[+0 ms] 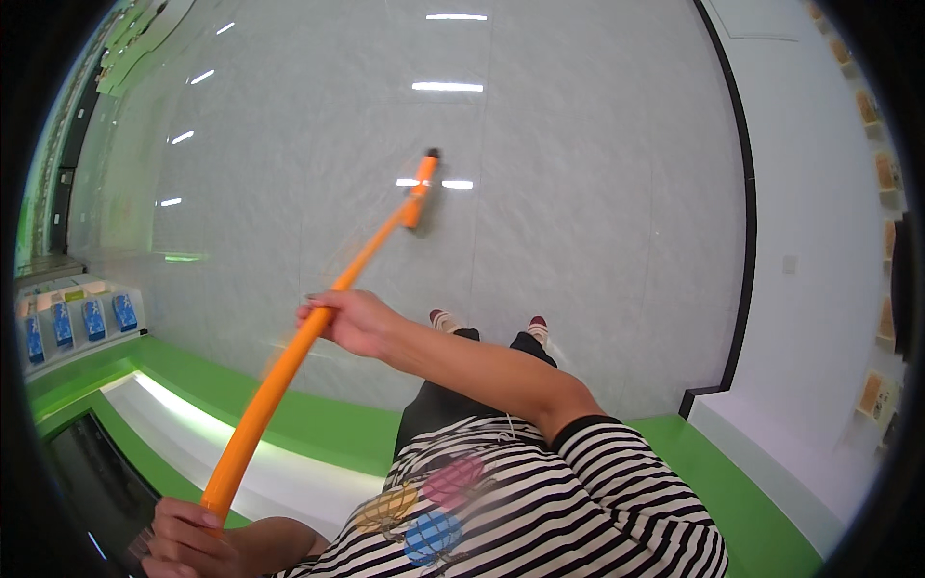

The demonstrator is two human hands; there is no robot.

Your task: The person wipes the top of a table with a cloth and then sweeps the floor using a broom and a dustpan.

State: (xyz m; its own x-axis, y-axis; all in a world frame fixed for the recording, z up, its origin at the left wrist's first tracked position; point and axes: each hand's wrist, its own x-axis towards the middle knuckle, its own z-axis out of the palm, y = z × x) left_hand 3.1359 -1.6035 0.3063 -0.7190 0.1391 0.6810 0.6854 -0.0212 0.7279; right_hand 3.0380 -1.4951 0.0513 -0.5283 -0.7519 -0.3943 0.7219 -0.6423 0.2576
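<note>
A long orange pole (252,421) runs slantwise from the lower left up to a narrow orange head (418,197) with a black end, resting on the floor. It is a mop or a broom; the head is blurred, so I cannot tell which. My left hand (188,544) is wrapped round the pole near its top end, at the lower left. Farther down the shaft, my right hand (349,321) grips it about midway, with my right forearm reaching across my body. The head lies ahead of my feet, slightly to the left.
Grey glossy floor (568,222) with light reflections spreads ahead. A white wall (800,212) with a black skirting strip (750,193) bounds the right. Behind me is a green and white lit counter (222,424). Blue boxes (93,319) stand on a shelf at left. My shoes (538,328) are close by.
</note>
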